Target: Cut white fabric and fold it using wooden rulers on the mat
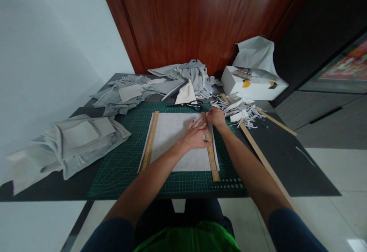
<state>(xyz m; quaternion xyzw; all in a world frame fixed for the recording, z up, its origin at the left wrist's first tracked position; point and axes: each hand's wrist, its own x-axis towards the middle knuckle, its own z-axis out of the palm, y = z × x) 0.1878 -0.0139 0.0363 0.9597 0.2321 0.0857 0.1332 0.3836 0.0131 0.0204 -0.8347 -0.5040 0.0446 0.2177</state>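
The layout stage looks done: a pale cloth point(177, 130) lies flat on the green cutting mat point(117, 175), near the middle of the bench point(292, 164), its near edge close to the bench's near edge. A left ruler point(151, 141) lies along the cloth's left side and a right ruler point(212, 160) along its right, running past the cloth's near edge.

The left hand point(197, 134) is spread open, pressing on the right ruler. The right hand point(216, 117) is at the cloth's far right corner, fingers curled in – whether they grip cloth or a small tool, I cannot tell.

Work on the right side seems only at its start: a narrow margin of cloth shows beyond the right ruler down its length, and a thinner one outside the left ruler. The tangle of pale strips point(243, 112) toward the bench's far right corner may be offcuts. Scissors point(196, 105) lie just beyond the cloth's far edge, unused. Folded cloth point(86, 133) at the bench's left edge probably waits, or is finished – nothing shows which
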